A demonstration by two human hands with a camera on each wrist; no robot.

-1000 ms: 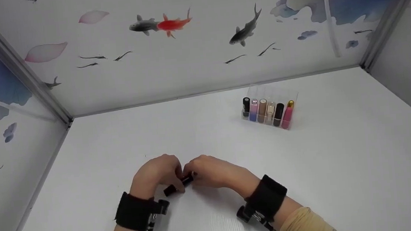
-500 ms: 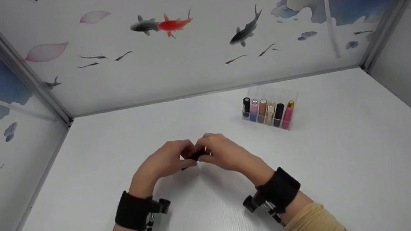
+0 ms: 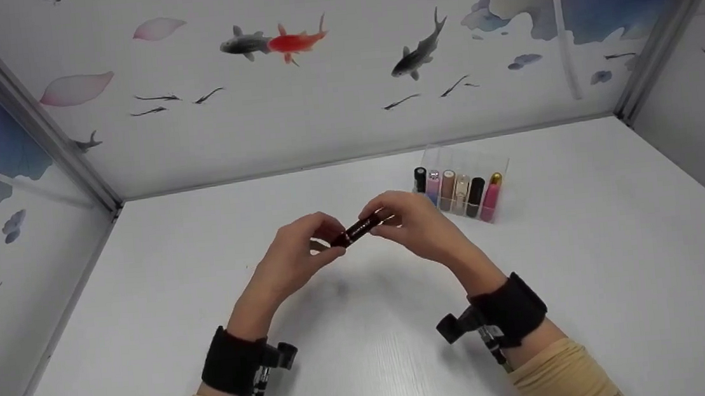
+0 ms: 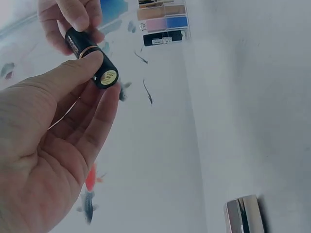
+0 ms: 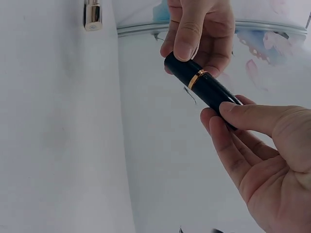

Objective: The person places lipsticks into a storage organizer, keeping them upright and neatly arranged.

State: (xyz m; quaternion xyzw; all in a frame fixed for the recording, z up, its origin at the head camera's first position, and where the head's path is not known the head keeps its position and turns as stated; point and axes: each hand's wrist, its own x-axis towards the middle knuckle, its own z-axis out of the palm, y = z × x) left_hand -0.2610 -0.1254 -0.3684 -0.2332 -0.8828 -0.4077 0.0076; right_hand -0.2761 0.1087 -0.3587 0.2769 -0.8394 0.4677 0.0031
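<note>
Raised over the white table is a dark lipstick tube [image 3: 361,228], tilted and held between both hands. My left hand [image 3: 296,251] pinches its lower left end with thumb and fingertips. At the upper right end, my right hand [image 3: 418,224] pinches it too. A gold ring circles the tube [image 5: 211,91] in the right wrist view, and the tube looks capped. The left wrist view shows a round pale sticker [image 4: 109,77] on the end that my left hand holds.
A clear case [image 3: 487,219] with several lipsticks stands at the back right, partly overlapped by my right hand in the head view. A metallic gold tube [image 4: 245,213] lies on the table. Printed walls [image 3: 359,127] enclose the table.
Both hands have lifted the lipstick tube off the table and moved it forward and to the right. It was partly hidden between the hands half a second ago; now its middle shows.
</note>
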